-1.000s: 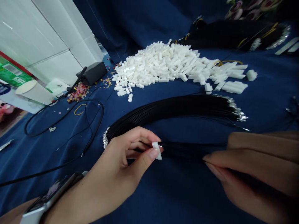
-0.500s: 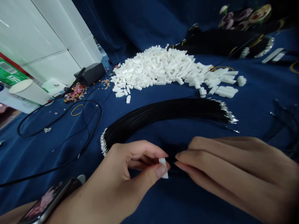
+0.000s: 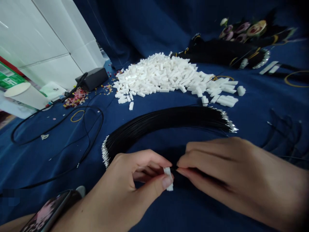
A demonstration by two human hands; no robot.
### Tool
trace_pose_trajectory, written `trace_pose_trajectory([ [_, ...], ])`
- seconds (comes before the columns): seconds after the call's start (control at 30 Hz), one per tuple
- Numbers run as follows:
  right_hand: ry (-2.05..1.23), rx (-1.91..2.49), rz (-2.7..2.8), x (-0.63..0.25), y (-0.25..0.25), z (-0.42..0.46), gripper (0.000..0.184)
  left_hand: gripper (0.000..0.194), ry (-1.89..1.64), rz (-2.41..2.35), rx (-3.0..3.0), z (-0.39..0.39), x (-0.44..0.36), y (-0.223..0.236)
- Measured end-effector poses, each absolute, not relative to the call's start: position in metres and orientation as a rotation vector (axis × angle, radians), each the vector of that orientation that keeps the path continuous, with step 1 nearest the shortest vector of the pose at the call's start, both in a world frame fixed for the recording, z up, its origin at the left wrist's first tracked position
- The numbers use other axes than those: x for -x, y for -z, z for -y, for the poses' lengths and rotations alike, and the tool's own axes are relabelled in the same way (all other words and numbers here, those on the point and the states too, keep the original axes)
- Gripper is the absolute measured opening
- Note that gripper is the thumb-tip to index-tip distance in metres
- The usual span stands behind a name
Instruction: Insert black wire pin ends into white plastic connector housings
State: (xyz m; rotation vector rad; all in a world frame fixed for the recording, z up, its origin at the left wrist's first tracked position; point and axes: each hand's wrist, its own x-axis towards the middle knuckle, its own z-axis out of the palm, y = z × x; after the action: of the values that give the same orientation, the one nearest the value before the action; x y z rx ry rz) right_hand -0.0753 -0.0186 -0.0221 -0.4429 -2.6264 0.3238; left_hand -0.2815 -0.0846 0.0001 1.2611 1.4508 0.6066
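Observation:
My left hand point(image 3: 142, 180) is closed in a pinch, thumb against fingers, on a small white foam-like block point(image 3: 168, 180) that stands upright. Close to its right, my right hand point(image 3: 217, 174) is closed too, its fingertips pinching a thin black cord point(image 3: 173, 168) whose short visible bit reaches the block's upper part. Whether the cord enters the block or only touches it, I cannot tell. Just beyond both hands lies a curved bundle of black cords point(image 3: 164, 124) with silvery tips at each end.
Behind the bundle is a heap of white blocks point(image 3: 154, 75). More bundled black cords point(image 3: 214, 53) and artificial flowers point(image 3: 256, 28) lie at back right. On the left are a black cable point(image 3: 102, 112), a dark box point(image 3: 93, 79), a paper cup point(image 3: 26, 95) and a yellow rubber band point(image 3: 77, 116).
My right hand has moved left, closing the gap between its fingertips and the white block. My left hand keeps its pinch on the block. The view has shifted slightly.

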Motion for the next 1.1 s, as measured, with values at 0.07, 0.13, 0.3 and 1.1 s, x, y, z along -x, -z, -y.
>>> trace_pose_trajectory([
  [0.07,-0.518,0.488,2.567,0.079,0.011,0.007,0.012,0.011,-0.618,-1.451,-1.252,0.084,0.281,-0.002],
  [0.13,-0.548,0.495,2.499,0.087,0.001,-0.005,0.009,0.009,-0.627,-1.437,-1.257,0.084,0.279,-0.003],
  [0.3,-0.2,0.348,2.734,0.125,0.0,-0.024,0.01,0.003,-0.519,-1.329,-1.337,0.089,0.277,-0.007],
  [1.1,-0.01,0.483,2.424,0.107,-0.024,-0.014,0.013,0.006,-0.736,-1.42,-1.229,0.088,0.283,-0.002],
])
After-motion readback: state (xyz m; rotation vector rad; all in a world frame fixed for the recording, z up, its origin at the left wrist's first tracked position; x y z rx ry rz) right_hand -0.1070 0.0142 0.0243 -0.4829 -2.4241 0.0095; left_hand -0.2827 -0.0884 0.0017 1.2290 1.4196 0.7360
